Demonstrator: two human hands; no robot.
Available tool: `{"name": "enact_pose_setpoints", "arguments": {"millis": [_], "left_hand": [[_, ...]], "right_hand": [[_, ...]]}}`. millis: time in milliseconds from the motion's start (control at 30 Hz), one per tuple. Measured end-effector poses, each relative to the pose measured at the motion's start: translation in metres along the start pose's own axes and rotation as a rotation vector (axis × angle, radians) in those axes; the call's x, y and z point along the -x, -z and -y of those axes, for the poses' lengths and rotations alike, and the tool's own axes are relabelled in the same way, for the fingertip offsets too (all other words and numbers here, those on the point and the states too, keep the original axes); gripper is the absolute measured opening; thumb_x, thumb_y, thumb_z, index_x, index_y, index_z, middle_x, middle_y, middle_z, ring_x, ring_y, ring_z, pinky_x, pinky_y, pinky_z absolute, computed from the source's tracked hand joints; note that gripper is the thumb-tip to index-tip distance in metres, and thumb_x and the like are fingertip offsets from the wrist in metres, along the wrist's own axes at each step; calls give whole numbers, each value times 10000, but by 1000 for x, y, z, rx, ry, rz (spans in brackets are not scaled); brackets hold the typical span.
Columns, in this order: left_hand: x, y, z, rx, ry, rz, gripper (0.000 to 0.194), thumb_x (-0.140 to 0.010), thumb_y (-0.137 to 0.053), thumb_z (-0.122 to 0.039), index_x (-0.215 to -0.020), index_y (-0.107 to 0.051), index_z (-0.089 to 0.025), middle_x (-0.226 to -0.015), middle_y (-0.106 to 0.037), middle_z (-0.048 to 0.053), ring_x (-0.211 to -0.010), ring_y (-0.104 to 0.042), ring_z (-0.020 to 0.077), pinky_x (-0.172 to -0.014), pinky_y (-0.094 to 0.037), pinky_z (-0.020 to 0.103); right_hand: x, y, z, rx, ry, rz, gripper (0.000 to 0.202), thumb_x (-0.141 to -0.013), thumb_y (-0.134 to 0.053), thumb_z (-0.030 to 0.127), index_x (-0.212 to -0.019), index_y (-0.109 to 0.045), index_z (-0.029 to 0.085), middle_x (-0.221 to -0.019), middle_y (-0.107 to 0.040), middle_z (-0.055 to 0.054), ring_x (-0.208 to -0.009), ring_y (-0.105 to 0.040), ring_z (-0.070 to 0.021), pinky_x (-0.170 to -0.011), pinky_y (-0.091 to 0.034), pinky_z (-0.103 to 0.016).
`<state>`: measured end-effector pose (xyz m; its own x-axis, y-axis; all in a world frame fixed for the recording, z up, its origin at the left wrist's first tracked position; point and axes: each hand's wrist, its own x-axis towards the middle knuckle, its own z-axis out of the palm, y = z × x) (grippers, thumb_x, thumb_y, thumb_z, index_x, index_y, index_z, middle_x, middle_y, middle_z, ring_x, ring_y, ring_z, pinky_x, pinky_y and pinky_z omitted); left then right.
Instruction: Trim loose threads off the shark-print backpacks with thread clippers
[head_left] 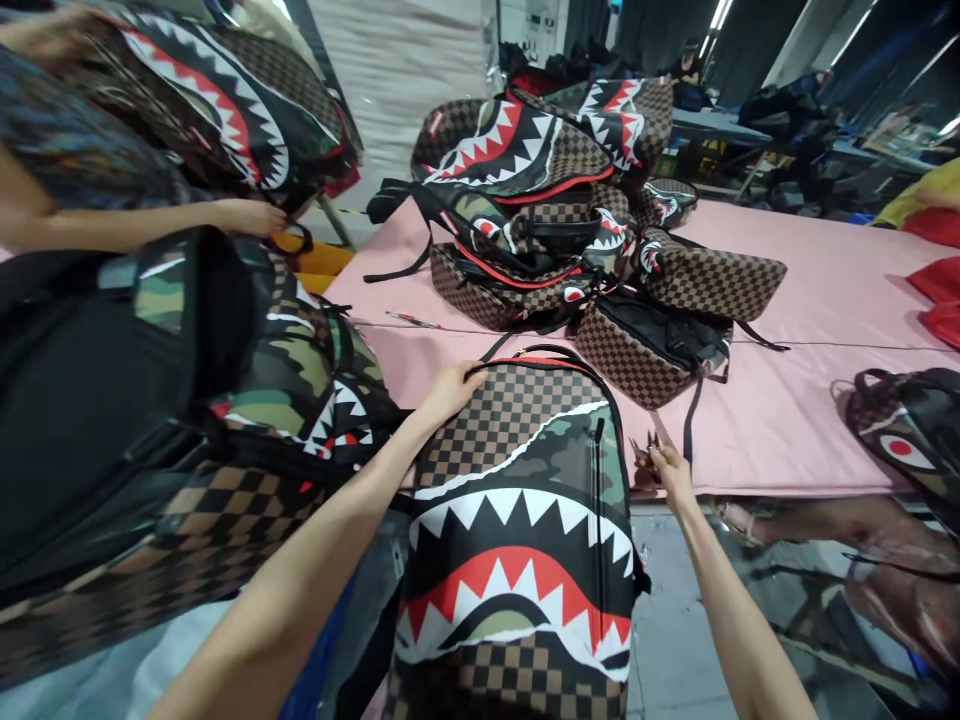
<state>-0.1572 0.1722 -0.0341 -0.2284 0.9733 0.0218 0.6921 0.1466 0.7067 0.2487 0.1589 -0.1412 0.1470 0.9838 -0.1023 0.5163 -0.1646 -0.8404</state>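
Note:
A backpack with brown check, camouflage and a red-and-white shark mouth stands upright in front of me, leaning at the pink table's edge. My left hand grips its upper left edge, fingers bent over the top. To the right of the bag, at the table edge, my right hand is closed around a small dark pointed tool; its exact kind is hard to make out. A black zip runs down the bag's right side.
Several similar shark-print bags are piled on the pink table. A large backpack crowds my left. Beyond it a person's arm is near another bag. A thin pen-like item lies on the table. Someone's legs show at right.

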Motion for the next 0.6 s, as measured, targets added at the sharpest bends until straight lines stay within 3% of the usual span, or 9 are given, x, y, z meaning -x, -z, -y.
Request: {"name": "enact_pose_setpoints", "arguments": {"millis": [67,133,233,300,367,467,533,600], "left_hand": [[-1,2,0,86,16,32,359,-790,-514,-352,-1044,-628,-125,-1027,-669,110,-974,-601,265,-917,-435,396],[8,7,-5,255,-7,-11,360,-756,-552,-379,-1003,-634,-132,-988,-672,88,-937,-606,244,-899,-446,375],[35,22,-21,579,-61,34,388,-666,-655,-383,-964,-620,-138,-936,-659,55,-872,-605,209,-843,-474,343],[59,37,-32,644,-94,97,382,-619,-706,-365,-920,-623,-143,-895,-647,34,-827,-600,191,-805,-485,327],[88,53,-40,564,-154,169,312,-607,-727,-348,-832,-646,-148,-849,-638,26,-796,-593,184,-793,-483,328],[140,71,-42,417,-303,394,161,-666,-696,-329,-688,-672,-172,-784,-647,40,-773,-595,191,-778,-485,334],[179,74,-33,370,-379,572,136,-746,-619,-283,-667,-686,-196,-771,-655,55,-783,-597,194,-750,-489,320],[216,68,-15,315,-422,659,214,-804,-520,-191,-679,-692,-211,-764,-650,56,-793,-592,180,-730,-479,293]], "right_hand": [[-3,6,12,-115,12,29,484,-755,-457,633,-733,-538,157,-610,-559,-24,-539,-524,-142,-512,-417,-263],[-4,9,36,-236,40,32,465,-729,-520,620,-785,-551,160,-636,-547,3,-521,-498,-105,-498,-406,-233],[-4,6,90,-472,112,1,438,-662,-692,468,-966,-595,168,-665,-525,46,-437,-354,-37,-413,-297,-179],[1,4,132,-566,185,42,491,-665,-710,401,-1090,-585,188,-768,-580,26,-428,-302,-21,-387,-245,-173],[14,7,169,-511,283,164,451,-688,-694,378,-1089,-607,191,-861,-620,-10,-481,-381,-43,-422,-305,-184],[52,25,199,-299,462,376,247,-650,-740,324,-847,-679,187,-814,-625,-24,-678,-526,-133,-598,-436,-255],[91,41,197,-176,559,583,140,-636,-767,280,-703,-671,203,-770,-612,-24,-744,-552,-169,-672,-451,-290],[137,50,180,-48,578,869,66,-708,-720,237,-667,-673,214,-742,-602,-28,-710,-561,-163,-652,-449,-284]]}}
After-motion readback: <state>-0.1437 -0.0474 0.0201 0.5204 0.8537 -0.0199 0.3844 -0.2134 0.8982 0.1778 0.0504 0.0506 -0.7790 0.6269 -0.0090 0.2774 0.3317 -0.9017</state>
